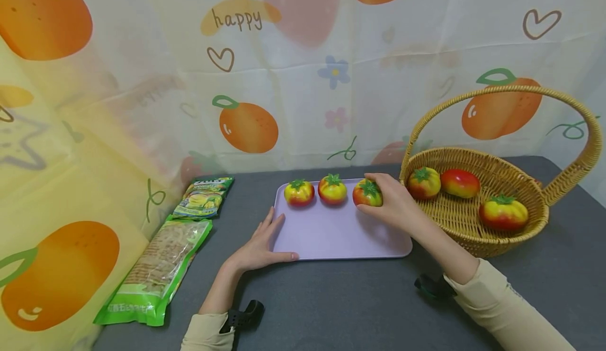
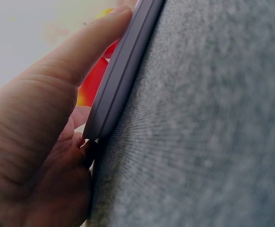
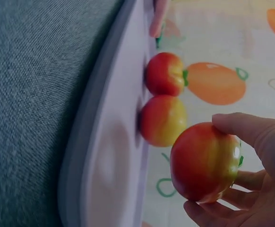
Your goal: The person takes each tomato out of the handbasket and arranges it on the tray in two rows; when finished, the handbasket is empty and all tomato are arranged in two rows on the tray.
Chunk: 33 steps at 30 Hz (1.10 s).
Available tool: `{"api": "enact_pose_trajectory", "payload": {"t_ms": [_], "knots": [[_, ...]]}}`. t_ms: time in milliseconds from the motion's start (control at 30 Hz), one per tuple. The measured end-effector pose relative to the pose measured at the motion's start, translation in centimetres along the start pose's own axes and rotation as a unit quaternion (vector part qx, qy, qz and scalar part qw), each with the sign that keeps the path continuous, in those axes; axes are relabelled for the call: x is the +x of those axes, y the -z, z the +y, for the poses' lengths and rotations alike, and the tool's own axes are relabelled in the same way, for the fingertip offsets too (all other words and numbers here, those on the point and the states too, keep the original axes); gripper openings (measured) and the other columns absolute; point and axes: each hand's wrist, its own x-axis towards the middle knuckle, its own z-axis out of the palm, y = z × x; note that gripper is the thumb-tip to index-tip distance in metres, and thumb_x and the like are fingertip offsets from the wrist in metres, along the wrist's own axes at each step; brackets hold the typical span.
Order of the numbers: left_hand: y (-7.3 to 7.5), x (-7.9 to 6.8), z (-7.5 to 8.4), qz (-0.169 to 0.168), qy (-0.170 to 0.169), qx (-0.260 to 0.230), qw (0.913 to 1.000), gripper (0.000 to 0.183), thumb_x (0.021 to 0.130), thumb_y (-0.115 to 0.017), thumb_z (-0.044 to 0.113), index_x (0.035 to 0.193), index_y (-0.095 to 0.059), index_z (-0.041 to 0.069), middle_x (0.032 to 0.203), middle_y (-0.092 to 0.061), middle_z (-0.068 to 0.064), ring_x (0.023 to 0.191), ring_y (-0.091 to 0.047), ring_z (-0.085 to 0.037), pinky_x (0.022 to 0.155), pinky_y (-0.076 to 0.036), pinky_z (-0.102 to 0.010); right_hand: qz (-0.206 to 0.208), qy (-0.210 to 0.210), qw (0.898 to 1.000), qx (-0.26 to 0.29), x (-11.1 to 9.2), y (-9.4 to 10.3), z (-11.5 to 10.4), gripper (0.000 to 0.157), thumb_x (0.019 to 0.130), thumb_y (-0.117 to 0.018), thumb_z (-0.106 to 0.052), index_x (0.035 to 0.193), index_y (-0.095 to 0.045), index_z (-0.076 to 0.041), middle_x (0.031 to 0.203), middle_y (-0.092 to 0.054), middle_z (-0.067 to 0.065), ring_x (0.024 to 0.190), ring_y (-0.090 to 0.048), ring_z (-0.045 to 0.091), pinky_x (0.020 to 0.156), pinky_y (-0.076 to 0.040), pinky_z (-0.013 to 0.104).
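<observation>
My right hand [image 1: 395, 203] holds a red-and-yellow tomato [image 1: 367, 193] with a green leafy top, thumb on one side and fingers on the other, over the right part of a lilac tray [image 1: 326, 235]. In the right wrist view the gripped tomato [image 3: 204, 163] appears close, apart from the tray floor. Two similar tomatoes, one on the left [image 1: 299, 193] and one in the middle [image 1: 332, 190], sit along the tray's back edge. My left hand [image 1: 260, 243] rests at the tray's front left corner, fingers spread along its side. Its thumb [image 2: 92, 45] lies on the rim.
A wicker basket [image 1: 492, 240] with a tall handle stands right of the tray, holding two leafy-topped tomatoes and a red oblong fruit [image 1: 460, 183]. At left lie a green-edged clear bag [image 1: 158, 261] and a small green-yellow packet [image 1: 202, 197]. A printed cloth hangs behind.
</observation>
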Motion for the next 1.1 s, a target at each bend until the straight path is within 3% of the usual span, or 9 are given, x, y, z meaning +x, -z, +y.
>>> {"api": "enact_pose_trajectory", "payload": {"t_ms": [633, 1100], "knots": [[0.0, -0.1, 0.1, -0.002, 0.002, -0.001, 1.0000, 0.106, 0.078, -0.074, 0.055, 0.157, -0.018, 0.013, 0.162, 0.011, -0.013, 0.146, 0.004, -0.043, 0.112, -0.004, -0.063, -0.023, -0.073, 0.997, -0.010, 2.5, -2.2, 1.7, 0.072, 0.085, -0.074, -0.024, 0.141, -0.041, 0.006, 0.137, -0.046, 0.028, 0.119, -0.048, 0.041, 0.098, -0.040, 0.054], [0.0, -0.2, 0.2, -0.003, 0.003, 0.000, 1.0000, 0.105, 0.078, -0.075, 0.055, 0.157, -0.018, 0.012, 0.162, 0.011, -0.013, 0.146, 0.004, -0.043, 0.112, -0.003, -0.063, -0.019, -0.090, 0.996, -0.007, 3.3, -2.9, 2.5, 0.073, 0.086, -0.072, -0.026, 0.142, -0.039, 0.008, 0.138, -0.044, 0.030, 0.120, -0.046, 0.042, 0.098, -0.039, 0.054]]}}
